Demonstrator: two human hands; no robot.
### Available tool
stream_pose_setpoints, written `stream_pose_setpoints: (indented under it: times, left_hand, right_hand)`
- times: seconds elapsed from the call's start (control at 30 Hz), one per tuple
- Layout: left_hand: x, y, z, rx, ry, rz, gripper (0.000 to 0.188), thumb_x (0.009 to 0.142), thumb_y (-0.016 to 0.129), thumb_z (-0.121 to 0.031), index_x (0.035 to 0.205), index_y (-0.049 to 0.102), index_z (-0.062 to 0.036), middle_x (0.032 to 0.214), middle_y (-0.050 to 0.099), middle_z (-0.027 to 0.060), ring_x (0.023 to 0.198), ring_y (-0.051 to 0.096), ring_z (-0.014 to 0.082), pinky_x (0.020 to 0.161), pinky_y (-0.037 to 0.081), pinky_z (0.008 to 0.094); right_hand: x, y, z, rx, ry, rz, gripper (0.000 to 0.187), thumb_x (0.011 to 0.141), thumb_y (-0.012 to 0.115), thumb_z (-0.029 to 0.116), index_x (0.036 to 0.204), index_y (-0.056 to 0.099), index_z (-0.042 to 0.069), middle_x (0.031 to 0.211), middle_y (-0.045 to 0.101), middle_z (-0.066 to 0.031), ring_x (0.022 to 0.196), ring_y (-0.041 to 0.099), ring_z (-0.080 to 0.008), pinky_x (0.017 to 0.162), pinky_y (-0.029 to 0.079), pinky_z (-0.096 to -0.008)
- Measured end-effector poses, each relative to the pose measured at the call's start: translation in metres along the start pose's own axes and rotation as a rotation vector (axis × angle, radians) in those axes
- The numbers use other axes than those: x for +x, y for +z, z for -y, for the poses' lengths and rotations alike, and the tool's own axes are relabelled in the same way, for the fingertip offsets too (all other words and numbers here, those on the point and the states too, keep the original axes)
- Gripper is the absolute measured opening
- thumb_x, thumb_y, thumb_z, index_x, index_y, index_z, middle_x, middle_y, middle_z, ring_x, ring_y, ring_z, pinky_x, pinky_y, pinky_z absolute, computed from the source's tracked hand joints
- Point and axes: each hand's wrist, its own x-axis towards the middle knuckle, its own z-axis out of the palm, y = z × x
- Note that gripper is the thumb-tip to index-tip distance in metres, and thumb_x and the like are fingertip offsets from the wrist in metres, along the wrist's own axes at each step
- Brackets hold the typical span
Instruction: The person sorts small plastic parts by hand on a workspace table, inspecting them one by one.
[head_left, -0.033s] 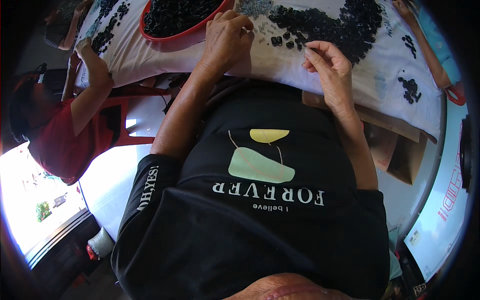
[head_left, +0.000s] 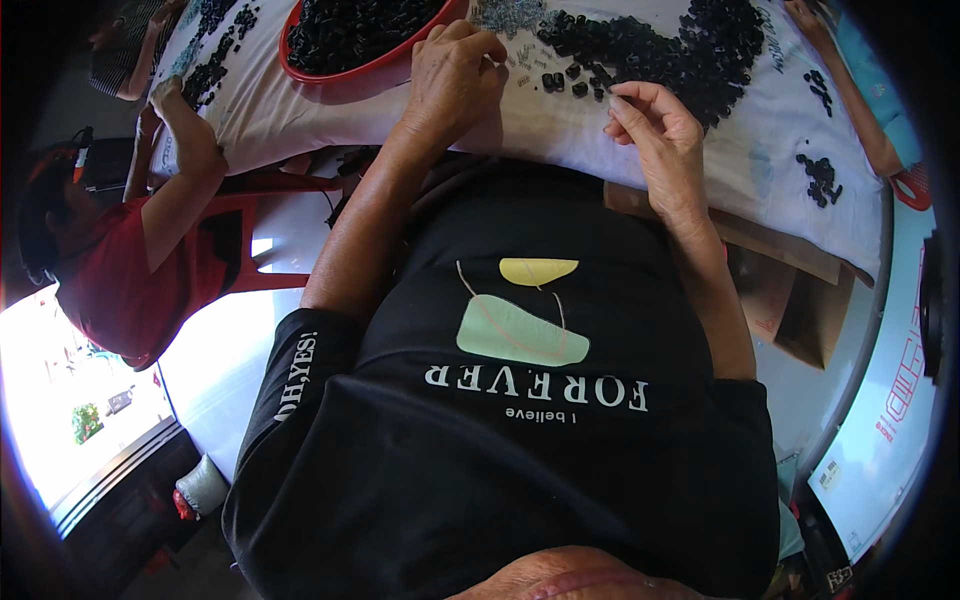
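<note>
Near white cloth [head_left: 555,130] open; black pile [head_left: 700,55], red basin [head_left: 335,79] block beyond.

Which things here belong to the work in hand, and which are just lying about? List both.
Seemingly part of the work:
red basin filled with black parts
heap of black parts near the right hand
small spring-like pieces near the left hand

Seemingly just lying about:
cardboard box
silvery bundle

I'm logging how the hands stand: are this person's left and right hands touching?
Apart. The head view shows white cloth and loose black pieces between the left hand and the right hand.
</note>
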Motion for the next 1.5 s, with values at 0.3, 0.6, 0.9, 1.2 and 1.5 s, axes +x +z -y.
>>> stream_pose_setpoints:
  times: [0.3,0.6,0.9,1.2,1.5]
  left_hand:
    - [0.000,0.003,-0.002,-0.016,0.004,-0.045,0.017,0.078,0.068,-0.017,0.094,0.072,-0.0111,0.099,0.063,0.0077,0.099,0.056,0.0276,0.086,0.041,0.0412]
    - [0.001,-0.003,-0.003,0.042,0.004,-0.136,0.024,0.076,0.065,-0.015,0.100,0.071,-0.0105,0.099,0.063,0.0090,0.099,0.057,0.0289,0.086,0.043,0.0419]
    - [-0.002,-0.007,0.007,0.090,-0.208,-0.084,0.025,0.078,0.060,-0.015,0.100,0.070,-0.0084,0.096,0.064,0.0093,0.089,0.063,0.0302,0.079,0.050,0.0411]
    - [-0.002,-0.006,0.005,-0.019,-0.198,-0.025,0.023,0.079,0.061,-0.016,0.098,0.071,-0.0101,0.094,0.063,0.0082,0.088,0.063,0.0288,0.077,0.049,0.0398]
    - [-0.002,-0.011,0.003,0.020,-0.190,0.024,0.023,0.078,0.057,-0.008,0.097,0.070,-0.0069,0.092,0.065,0.0100,0.082,0.065,0.0255,0.076,0.051,0.0354]
  right_hand:
    - [0.000,0.000,-0.002,-0.039,-0.012,0.006,0.015,0.089,0.064,0.009,0.103,0.064,0.002,0.085,0.065,-0.0039,0.071,0.063,-0.0077,0.064,0.053,-0.0203]
    - [0.000,0.000,-0.001,-0.027,-0.001,-0.002,0.015,0.089,0.064,0.008,0.103,0.064,0.002,0.085,0.065,-0.0038,0.071,0.063,-0.0076,0.064,0.052,-0.0196]
    - [0.000,-0.001,-0.002,-0.050,-0.009,0.003,0.015,0.089,0.064,0.008,0.103,0.064,0.002,0.085,0.065,-0.0038,0.071,0.063,-0.0075,0.063,0.052,-0.0199]
    - [0.000,-0.001,-0.002,-0.056,-0.007,0.002,0.015,0.089,0.064,0.008,0.103,0.064,0.001,0.085,0.065,-0.0039,0.071,0.063,-0.0080,0.064,0.053,-0.0201]
    - [0.000,-0.001,-0.002,-0.051,-0.004,0.004,0.016,0.089,0.064,0.008,0.104,0.064,0.001,0.086,0.065,-0.0044,0.072,0.063,-0.0082,0.064,0.053,-0.0201]
